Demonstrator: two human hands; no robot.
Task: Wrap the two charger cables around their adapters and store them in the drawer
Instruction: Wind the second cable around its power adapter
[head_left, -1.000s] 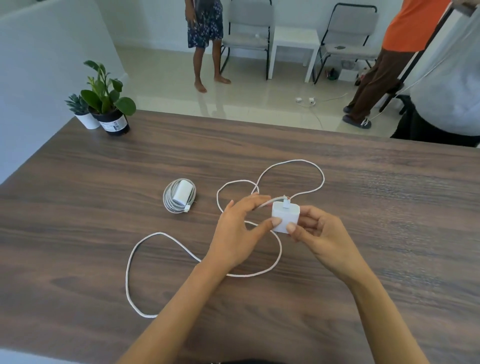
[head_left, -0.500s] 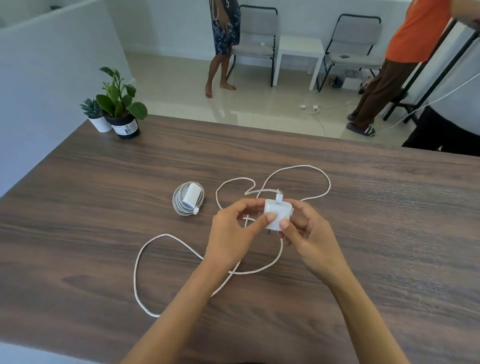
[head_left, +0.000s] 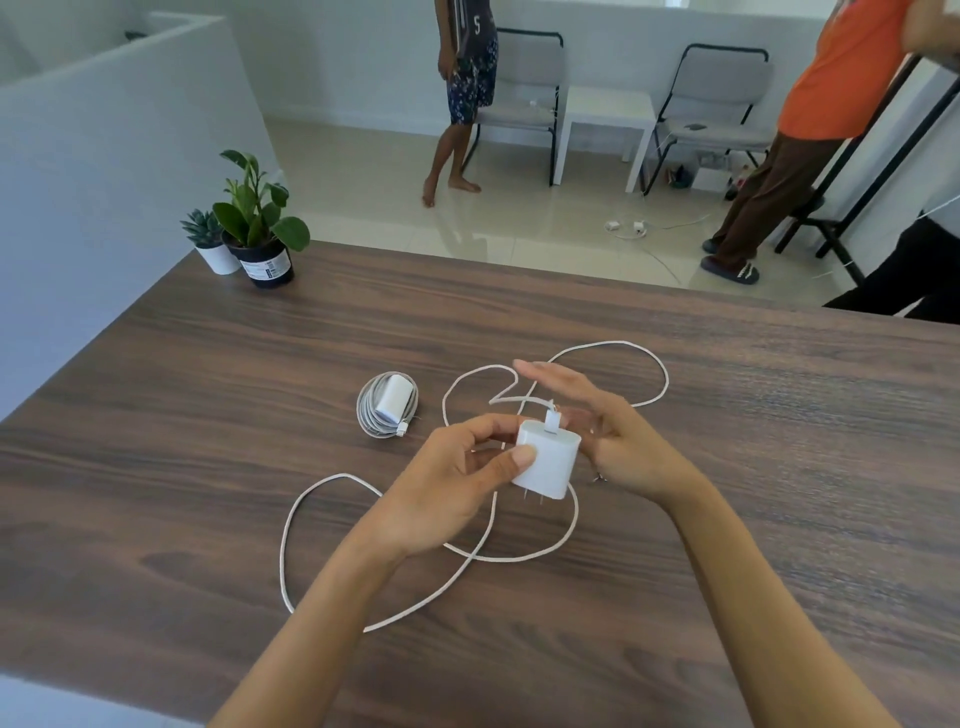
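Since a moment ago my right hand (head_left: 602, 415) let go and spread flat, leaving my left hand (head_left: 457, 488) pinching the white square plastic adapter (head_left: 548, 460) above the table's near middle, so its loose white braided cable (head_left: 613, 345) could tangle.

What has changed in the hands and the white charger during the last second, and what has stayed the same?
The right hand let go of the white square adapter and opened, fingers straight, behind it. The left hand took over and now grips the adapter alone, prongs pointing down. The long white cable is still loose on the dark wooden table, still plugged in. The already wrapped charger has not moved.
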